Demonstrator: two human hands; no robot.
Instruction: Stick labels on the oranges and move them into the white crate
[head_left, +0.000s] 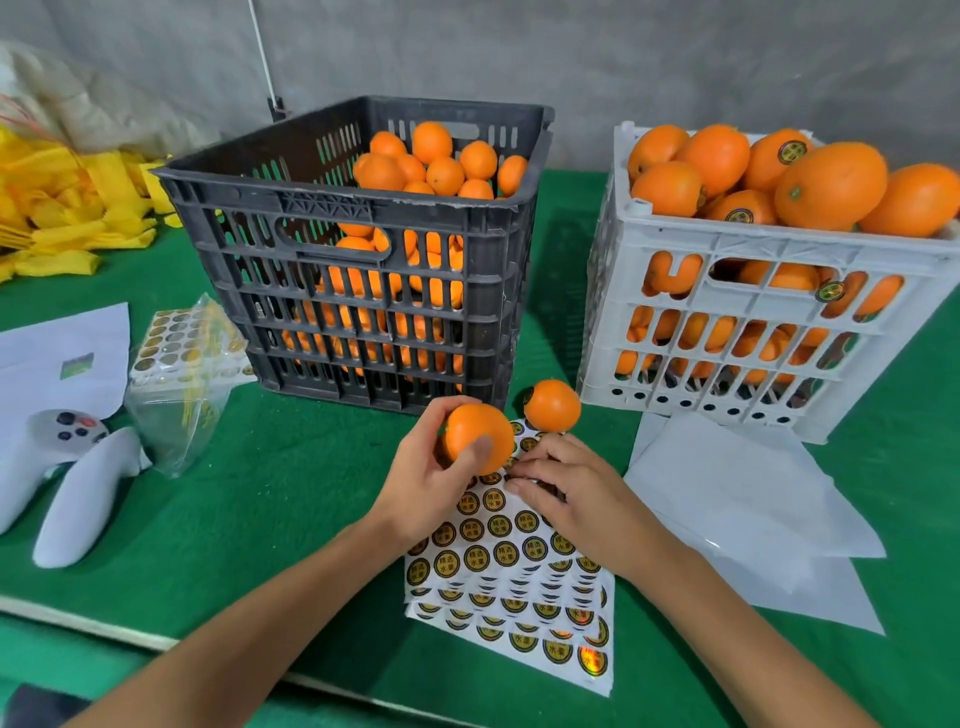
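Glossy label sheet (511, 577) of round black-and-gold stickers lies on green felt table (249, 509), in front of the slatted black crate (353, 249); the white plastic crate (753, 322) of oranges stands right of it. Left hand (431, 483) grips a smooth orange (478, 436) above the sheet. Right hand (566, 493), fingers curled, pinches at a sticker on the sheet, beside a second orange (552, 405).

Rough grey concrete wall (571, 57) behind the work surface; a thin white pole (261, 47) stands upright against it. Table covered in green felt-like cloth (249, 519), with a pale wooden front edge (78, 621).
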